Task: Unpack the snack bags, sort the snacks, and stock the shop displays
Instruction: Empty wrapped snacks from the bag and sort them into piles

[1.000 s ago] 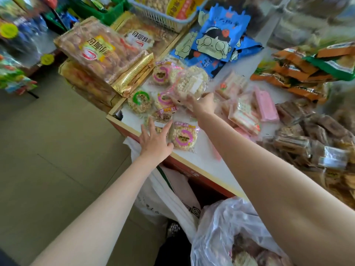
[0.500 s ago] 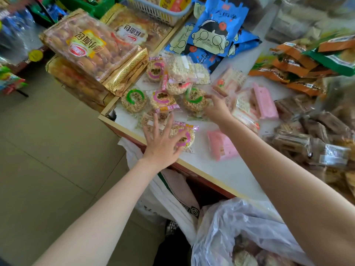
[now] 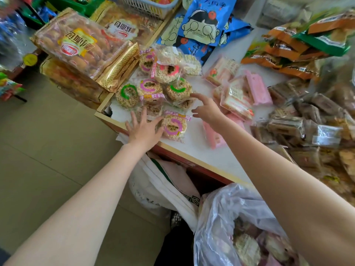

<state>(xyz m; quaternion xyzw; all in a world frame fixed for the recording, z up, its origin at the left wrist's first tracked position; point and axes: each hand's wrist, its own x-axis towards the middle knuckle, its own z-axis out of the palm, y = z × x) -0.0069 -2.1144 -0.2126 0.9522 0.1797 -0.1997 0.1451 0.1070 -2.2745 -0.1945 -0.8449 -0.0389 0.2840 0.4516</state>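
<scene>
Though well under way, not near finished, by the look of it: round rice-cake packs (image 3: 173, 129) gathered at the near corner of the white counter (image 3: 194, 152), pink bars and square packs (image 3: 237, 96) grouped just beside them, brown wrapped bars (image 3: 299, 127) heaped to the right, yet the clear plastic bag (image 3: 226, 217) below the counter edge holding more snacks, so unpacking and sorting left to do and no display shelf visibly stocked from this pile. Left hand (image 3: 143, 129) spread flat with straight fingers, resting on the counter corner and touching the nearest purple-ringed pack. Right hand (image 3: 206, 109) apart from it, empty, fingers loose, forefinger reaching toward a green-ringed pack (image 3: 178, 89); contact too close to call. Count of round packs: roughly nine visible, two with green rings, about four purple, one pink-red, the remainder plain or half buried. Pink bars: two plainly, perhaps a third under the right forearm. Blue cartoon bags (image 3: 203, 25): at least three, overlapping. Large bread packs (image 3: 80, 43): three seen. Brown bars too many and blurred to count.
</scene>
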